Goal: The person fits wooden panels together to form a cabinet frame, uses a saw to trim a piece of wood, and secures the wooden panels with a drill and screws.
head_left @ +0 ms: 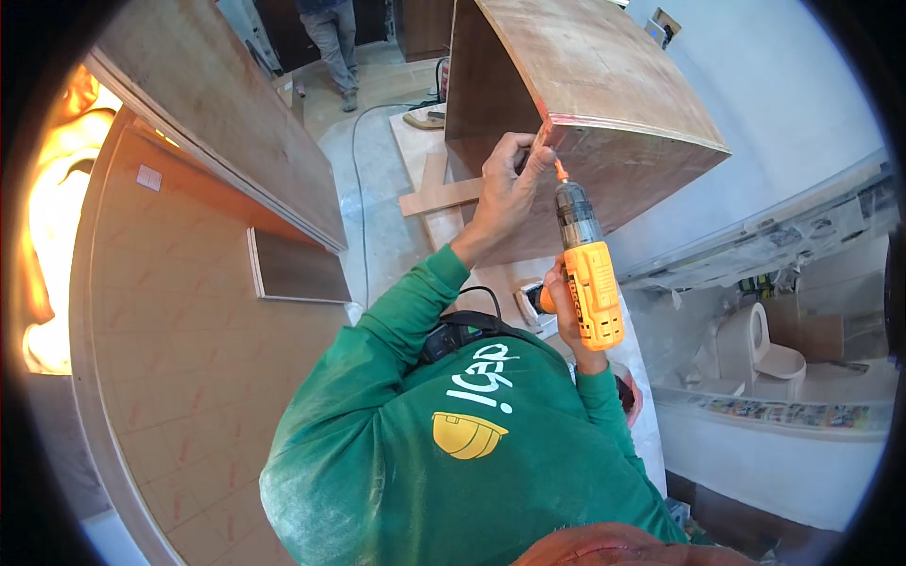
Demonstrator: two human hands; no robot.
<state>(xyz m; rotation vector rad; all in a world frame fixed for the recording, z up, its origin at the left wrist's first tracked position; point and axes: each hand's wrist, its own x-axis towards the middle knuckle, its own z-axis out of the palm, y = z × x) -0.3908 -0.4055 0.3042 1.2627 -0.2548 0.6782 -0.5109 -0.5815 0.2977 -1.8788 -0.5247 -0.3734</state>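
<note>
A yellow and black cordless drill (595, 283) is in my right hand (566, 316), whose fingers wrap round its handle. The drill points up and away, and its orange-tipped bit (562, 172) is close to the near corner of a brown plywood cabinet box (585, 193). At that corner my left hand (510, 193) is closed, thumb and fingers pinching the box's front edge beside the bit. Whether a screw sits between these fingertips I cannot make out. Reddish marks run along the box's corner edge.
Crossed wooden strips (444, 196) lie left of the box. A cable (359, 179) runs over the floor. Large panels (208, 123) stand at left, with a small brown board (297, 269) by them. A person (332, 47) stands far back. A toilet (760, 349) is at right.
</note>
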